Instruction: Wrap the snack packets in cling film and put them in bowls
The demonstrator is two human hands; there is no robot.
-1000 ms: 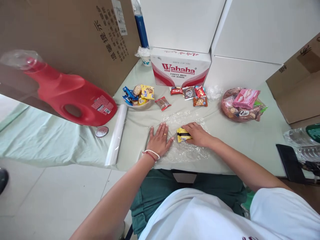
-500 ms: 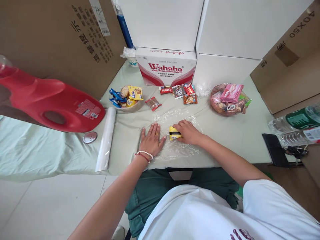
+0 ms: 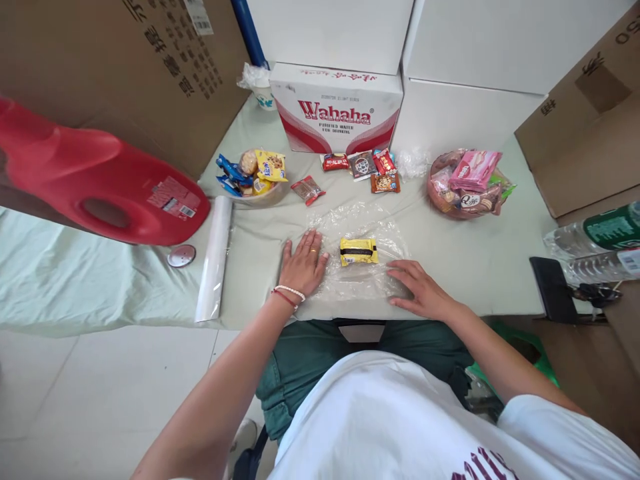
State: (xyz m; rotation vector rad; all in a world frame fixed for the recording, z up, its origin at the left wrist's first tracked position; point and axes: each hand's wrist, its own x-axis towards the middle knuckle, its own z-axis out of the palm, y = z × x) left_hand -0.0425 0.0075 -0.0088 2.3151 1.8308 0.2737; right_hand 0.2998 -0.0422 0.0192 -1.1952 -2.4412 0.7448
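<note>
snack packet lies on the plastic sheet before us, our left hand flat just left of it, our right hand on the sheet's near right corner. wrap roll lies further left, bowl behind its far end, box at the back.

Yellow, black-banded snack packet on clear, perhaps faintly crinkled film.

Table draped in pale green cloth, on a floor of large white tiles (thin grey joints), backed by stacked white cartons, flanked by a printed brown cardboard box at left and a second cardboard box at right; soft, even light.
</note>
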